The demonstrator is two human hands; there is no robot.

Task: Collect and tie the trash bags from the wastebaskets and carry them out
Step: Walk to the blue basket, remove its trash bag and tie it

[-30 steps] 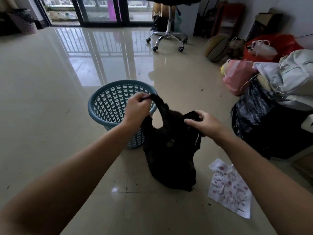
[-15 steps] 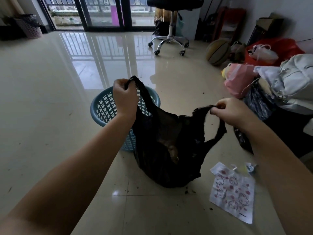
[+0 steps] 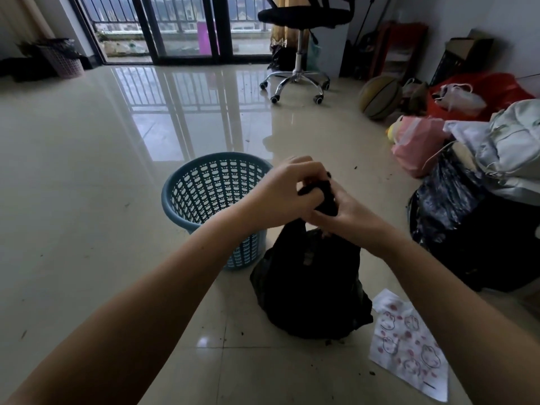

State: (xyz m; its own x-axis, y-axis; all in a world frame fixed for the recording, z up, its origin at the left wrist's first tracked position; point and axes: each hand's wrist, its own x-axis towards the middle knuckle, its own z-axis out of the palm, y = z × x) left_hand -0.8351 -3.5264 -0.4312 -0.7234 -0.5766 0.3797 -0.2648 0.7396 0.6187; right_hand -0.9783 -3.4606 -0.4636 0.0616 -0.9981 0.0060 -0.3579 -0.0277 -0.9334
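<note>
A black trash bag (image 3: 311, 285) stands on the tiled floor just right of an empty blue lattice wastebasket (image 3: 210, 200). Both hands meet above the bag's mouth. My left hand (image 3: 285, 191) grips one gathered black handle, and my right hand (image 3: 340, 211) pinches the other handle against it. The bunched plastic shows between the fingers; the exact crossing of the handles is hidden by the hands.
A printed white paper (image 3: 409, 343) lies on the floor right of the bag. A pile of bags and a black bin (image 3: 482, 229) crowds the right side. An office chair (image 3: 298, 54) stands at the back, a pink basket (image 3: 65, 61) far left. Crumbs dot the floor.
The hands held the two bag handles wide apart and raised; now they have come together over the bag, bunching both handles at its mouth.
</note>
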